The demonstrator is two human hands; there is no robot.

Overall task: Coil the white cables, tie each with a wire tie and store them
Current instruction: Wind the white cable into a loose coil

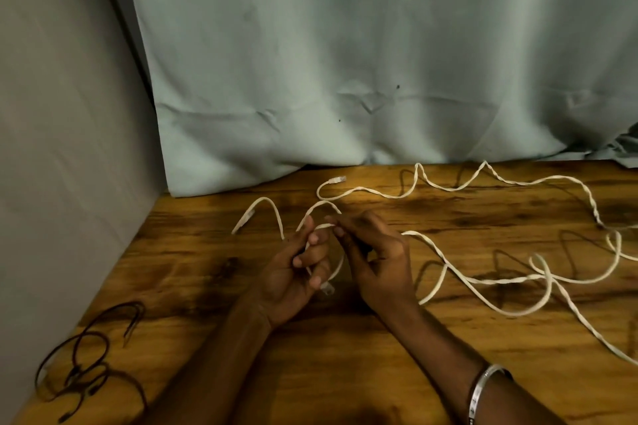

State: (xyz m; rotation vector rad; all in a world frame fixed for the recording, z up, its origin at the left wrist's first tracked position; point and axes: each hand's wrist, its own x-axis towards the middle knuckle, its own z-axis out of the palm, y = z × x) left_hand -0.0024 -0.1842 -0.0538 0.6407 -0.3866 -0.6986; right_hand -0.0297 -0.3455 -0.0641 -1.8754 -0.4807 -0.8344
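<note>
Looping between both hands (331, 252): white cable (445, 259).

Wooden table (214, 286), pale green curtain (345, 62) behind (creased), grey wall (62, 114) at left

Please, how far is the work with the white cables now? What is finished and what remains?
Nothing looks finished: no tied coil is in view. In hand: the left hand and right hand hold one end of a thin white cable, forming a first loop. Left: most of the cable lies loose across the wooden table, another white cable lies untouched behind, and the dark wire ties remain unused.
</note>
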